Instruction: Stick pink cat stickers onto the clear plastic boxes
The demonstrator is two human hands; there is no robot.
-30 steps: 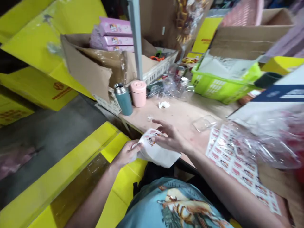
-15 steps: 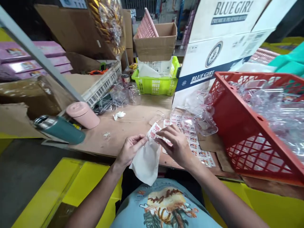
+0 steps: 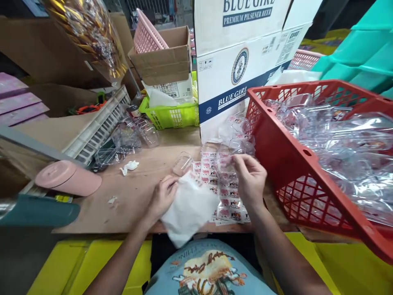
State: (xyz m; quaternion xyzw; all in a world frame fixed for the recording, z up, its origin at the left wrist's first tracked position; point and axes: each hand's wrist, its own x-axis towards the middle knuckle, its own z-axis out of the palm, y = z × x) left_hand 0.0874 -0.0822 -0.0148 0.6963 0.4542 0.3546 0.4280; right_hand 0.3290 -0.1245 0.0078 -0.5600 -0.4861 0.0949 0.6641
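1. Apparently midway through handling a white sheet [image 3: 190,209]: steadied on one side only.
2. Left grip [image 3: 162,196] pinched on the sheet's upper left edge.
3. Right grip [image 3: 252,180] well apart from it, fingertips drawn together over printed sticker sheets [image 3: 224,200]; impossible to tell whether holding anything.
4. Next, probably calling for a firm left pinch and a light, exact touch from the right.
5. Thin, limp, mostly blank white, with blurred reddish print along the top; lower corner drooping.
6. Held before the torso, over the near edge of the surface [image 3: 138,200], with a clear container [image 3: 183,164] just beyond.
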